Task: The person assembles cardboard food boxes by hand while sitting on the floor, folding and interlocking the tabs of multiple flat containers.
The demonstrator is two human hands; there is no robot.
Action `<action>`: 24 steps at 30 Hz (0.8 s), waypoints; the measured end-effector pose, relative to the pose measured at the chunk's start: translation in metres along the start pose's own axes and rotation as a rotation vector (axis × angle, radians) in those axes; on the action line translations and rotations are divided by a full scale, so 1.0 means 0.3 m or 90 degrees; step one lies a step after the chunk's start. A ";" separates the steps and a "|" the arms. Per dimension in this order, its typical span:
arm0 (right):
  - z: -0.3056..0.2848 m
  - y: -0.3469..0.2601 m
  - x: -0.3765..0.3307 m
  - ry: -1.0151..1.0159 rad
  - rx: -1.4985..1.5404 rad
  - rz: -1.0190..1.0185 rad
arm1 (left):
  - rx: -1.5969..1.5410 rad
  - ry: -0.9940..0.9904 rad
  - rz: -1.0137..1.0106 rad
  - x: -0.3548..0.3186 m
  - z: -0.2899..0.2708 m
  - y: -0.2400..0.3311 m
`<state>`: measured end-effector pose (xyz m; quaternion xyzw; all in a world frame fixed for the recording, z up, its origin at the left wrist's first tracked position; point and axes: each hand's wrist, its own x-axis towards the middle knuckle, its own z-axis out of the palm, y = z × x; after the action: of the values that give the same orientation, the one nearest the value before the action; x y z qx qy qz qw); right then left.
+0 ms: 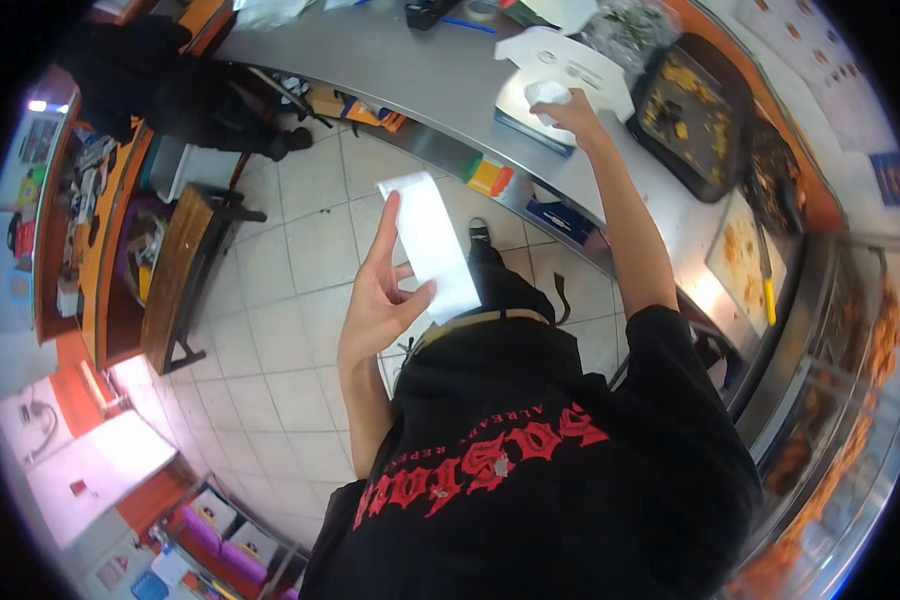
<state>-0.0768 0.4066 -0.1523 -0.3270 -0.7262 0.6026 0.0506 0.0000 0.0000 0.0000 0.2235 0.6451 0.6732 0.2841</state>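
Note:
My left hand [370,305] grips a flat white folded piece of card or paper [435,245] in front of my body, over the floor. Its thumb presses one face near the lower end, and the index finger runs up along the edge. On the steel counter, my right arm reaches forward and my right hand [576,118] pinches a crumpled white wad [546,94], perhaps paper or tissue. That wad is just above a stack of flat white cartons [532,128]. A white cut-out carton lid [580,68] spreads behind it.
Right of the cartons, a black tray [692,125] holds yellow food scraps. Beyond it lie a stained cutting board [735,255] and a yellow-handled knife [769,295]. A clear bag of greens [630,35] sits at the back. Another person in dark clothes [185,95] is at far left.

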 end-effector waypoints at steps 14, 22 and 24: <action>0.214 0.130 0.249 0.150 -0.214 -0.202 | -0.031 -0.013 -0.048 0.760 -0.053 0.090; 0.170 0.113 0.291 0.229 -0.470 -0.380 | -0.011 -0.098 -0.076 0.978 -0.010 0.099; 0.095 0.038 0.250 0.142 -0.384 -0.382 | 0.005 -0.077 -0.071 1.003 -0.001 0.100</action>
<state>-0.1441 0.4236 -0.1945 -0.1647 -0.9227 0.2828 0.2038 -0.2252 0.2013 0.0100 0.2287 0.6406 0.6391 0.3589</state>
